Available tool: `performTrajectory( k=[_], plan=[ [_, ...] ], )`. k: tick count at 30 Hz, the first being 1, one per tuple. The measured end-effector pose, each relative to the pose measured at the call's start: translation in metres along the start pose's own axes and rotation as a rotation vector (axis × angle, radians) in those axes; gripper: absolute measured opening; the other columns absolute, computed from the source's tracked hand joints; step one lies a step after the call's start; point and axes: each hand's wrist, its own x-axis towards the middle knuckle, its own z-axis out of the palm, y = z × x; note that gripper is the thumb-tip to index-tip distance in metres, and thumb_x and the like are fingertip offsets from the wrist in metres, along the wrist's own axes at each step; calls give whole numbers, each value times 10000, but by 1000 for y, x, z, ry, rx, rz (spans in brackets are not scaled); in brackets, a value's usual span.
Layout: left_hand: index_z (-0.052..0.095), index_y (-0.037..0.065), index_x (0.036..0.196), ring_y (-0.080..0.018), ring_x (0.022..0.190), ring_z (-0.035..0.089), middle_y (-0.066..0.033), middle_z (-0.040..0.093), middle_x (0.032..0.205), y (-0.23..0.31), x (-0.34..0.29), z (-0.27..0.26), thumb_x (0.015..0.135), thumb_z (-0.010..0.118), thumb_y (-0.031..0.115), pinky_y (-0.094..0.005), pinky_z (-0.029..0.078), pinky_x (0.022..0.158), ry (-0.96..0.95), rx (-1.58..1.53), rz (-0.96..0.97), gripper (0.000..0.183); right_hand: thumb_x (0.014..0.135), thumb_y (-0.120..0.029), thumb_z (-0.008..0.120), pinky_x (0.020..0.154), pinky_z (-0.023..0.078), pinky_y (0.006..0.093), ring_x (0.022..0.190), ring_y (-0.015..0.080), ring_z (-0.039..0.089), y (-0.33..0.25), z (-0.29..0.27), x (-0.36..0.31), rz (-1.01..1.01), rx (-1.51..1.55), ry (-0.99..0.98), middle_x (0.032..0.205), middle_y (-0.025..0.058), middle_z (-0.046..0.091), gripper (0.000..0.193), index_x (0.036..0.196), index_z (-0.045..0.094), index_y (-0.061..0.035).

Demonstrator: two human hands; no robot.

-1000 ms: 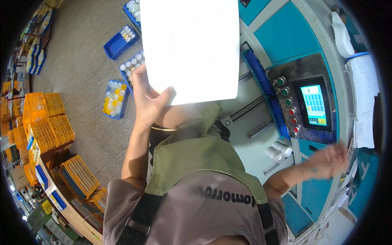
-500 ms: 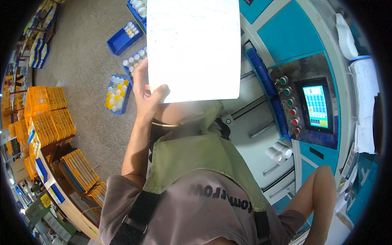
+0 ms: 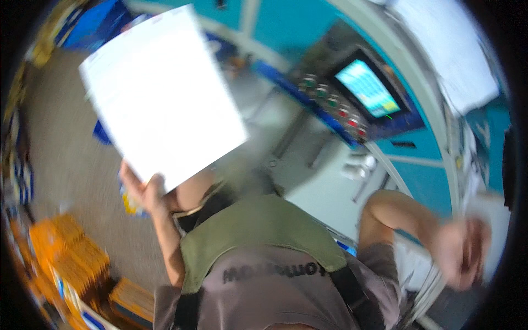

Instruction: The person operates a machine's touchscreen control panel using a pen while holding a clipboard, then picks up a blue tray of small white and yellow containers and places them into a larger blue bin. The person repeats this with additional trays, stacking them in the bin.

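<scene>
A white sheet of paper (image 3: 165, 99), its face washed out by glare, is held up in front of me at the left. My left hand (image 3: 146, 190) pinches its lower corner, thumb on the front face and fingers behind. At the far right my right hand (image 3: 462, 253) is raised, the elbow bent beside the machine. Motion smears its fingers, and I cannot make out whether anything is in them. A blurred pale surface (image 3: 498, 220) lies just behind that hand.
A teal and white machine bears a lit touchscreen (image 3: 366, 88) and a row of green and red buttons (image 3: 333, 102). White cylindrical containers (image 3: 360, 166) rest on its pale surface. Orange crates (image 3: 66, 247) stand lower left, a blue bin (image 3: 96, 25) upper left. White papers (image 3: 448, 49) hang upper right.
The view has turned toward the right. My left hand and the paper have shifted left and tilted. My right hand, out of sight before, has come into view at the right.
</scene>
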Motion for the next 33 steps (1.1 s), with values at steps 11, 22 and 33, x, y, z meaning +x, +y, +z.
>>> performTrajectory(
  k=[11,22,33],
  plan=[
    [380,10,1422,-288,1301,466,-196,410,1446,6,5,-3,739,565,33,-466,422,1088,69,-27,-72,708,773,-30,723,838,315,367,756,163,610,-85,53,-207,373,325,-847,772,15,635,244,1012,697,-72],
    [387,39,1438,-297,1325,445,-193,422,1458,6,5,-6,763,541,53,-473,397,1098,51,4,-62,692,803,-46,694,836,306,374,720,167,590,-79,61,-224,314,248,-806,755,7,623,181,981,694,-77],
    [365,20,1442,-329,1322,444,-225,416,1448,4,7,-4,712,549,64,-507,391,1109,52,-10,-58,754,755,-13,696,833,305,370,713,168,578,-76,50,-228,343,206,-772,719,-6,598,213,958,706,-77]
  ],
)
